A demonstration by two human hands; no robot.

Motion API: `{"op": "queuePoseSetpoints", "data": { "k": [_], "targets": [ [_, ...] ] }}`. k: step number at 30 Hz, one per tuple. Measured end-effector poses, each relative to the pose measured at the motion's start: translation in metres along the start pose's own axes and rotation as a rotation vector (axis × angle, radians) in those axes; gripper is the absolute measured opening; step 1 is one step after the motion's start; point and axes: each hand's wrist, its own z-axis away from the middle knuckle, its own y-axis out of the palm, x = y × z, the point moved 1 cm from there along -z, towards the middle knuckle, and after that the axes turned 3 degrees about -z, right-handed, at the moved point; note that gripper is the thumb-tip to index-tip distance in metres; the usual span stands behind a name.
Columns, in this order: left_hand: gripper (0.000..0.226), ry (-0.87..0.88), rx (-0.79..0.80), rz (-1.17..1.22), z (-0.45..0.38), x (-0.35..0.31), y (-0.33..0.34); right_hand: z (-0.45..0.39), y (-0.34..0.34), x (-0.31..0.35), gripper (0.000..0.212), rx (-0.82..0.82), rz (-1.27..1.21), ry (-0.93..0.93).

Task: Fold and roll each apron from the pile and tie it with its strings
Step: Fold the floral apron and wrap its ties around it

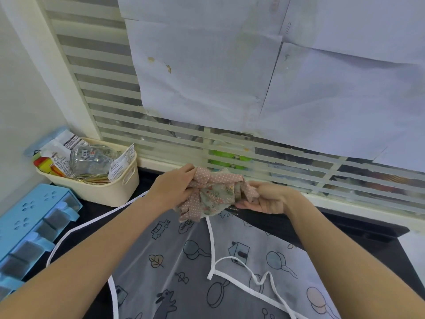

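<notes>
Both grips pinching pink dotted strings (208,180) on floral rolled apron (217,194), left hand (174,187), right hand (266,196), grey apron (184,261) reading "Happy"

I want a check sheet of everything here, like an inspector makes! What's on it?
Surface: dark counter, mostly covered by cloth.
Job's things: floral apron bundle wrapped in dotted pink strings, held up; grey cartoon apron lying flat, white ties loose.
Clutter: cream basket holding a glass jar and packets; blue box at left.
Grips: left hand and right hand both grip the bundle.
Cables: nothing seen.
Surroundings: striped blind, papers hung over it.
</notes>
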Motion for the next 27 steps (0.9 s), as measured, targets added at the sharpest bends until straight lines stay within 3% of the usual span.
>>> {"op": "queuePoseSetpoints", "data": {
  "k": [3, 5, 8, 11, 16, 21, 25, 27],
  "targets": [
    [0.033, -0.004, -0.051, -0.105, 0.001, 0.001, -0.002, 0.005, 0.0, 0.006, 0.028, 0.025, 0.003, -0.071],
    [0.031, -0.083, -0.088, -0.019, 0.001, 0.002, 0.0, 0.004, 0.008, 0.005, 0.027, 0.025, -0.012, -0.115],
    [0.035, -0.292, -0.077, 0.318, -0.002, 0.008, 0.003, 0.0, 0.02, 0.002, 0.03, -0.046, -0.016, -0.168],
    [0.047, -0.365, -0.028, 0.603, 0.0, 0.013, 0.007, -0.006, 0.023, -0.003, 0.033, -0.155, -0.051, -0.202],
    [0.026, -0.55, -0.082, 1.156, 0.003, 0.006, 0.009, -0.018, 0.022, -0.013, 0.029, -0.249, -0.214, -0.167],
    [0.019, -0.633, -0.064, 1.347, -0.003, 0.007, 0.001, -0.017, 0.036, -0.025, 0.024, -0.154, -0.418, -0.129],
    [0.027, -0.541, 0.084, 1.331, -0.003, 0.008, -0.004, -0.017, 0.039, -0.014, 0.024, -0.273, -0.533, -0.203],
    [0.028, -0.508, 0.121, 1.312, -0.002, 0.01, -0.005, -0.016, 0.036, -0.008, 0.02, -0.373, -0.395, -0.206]
  ]
}}
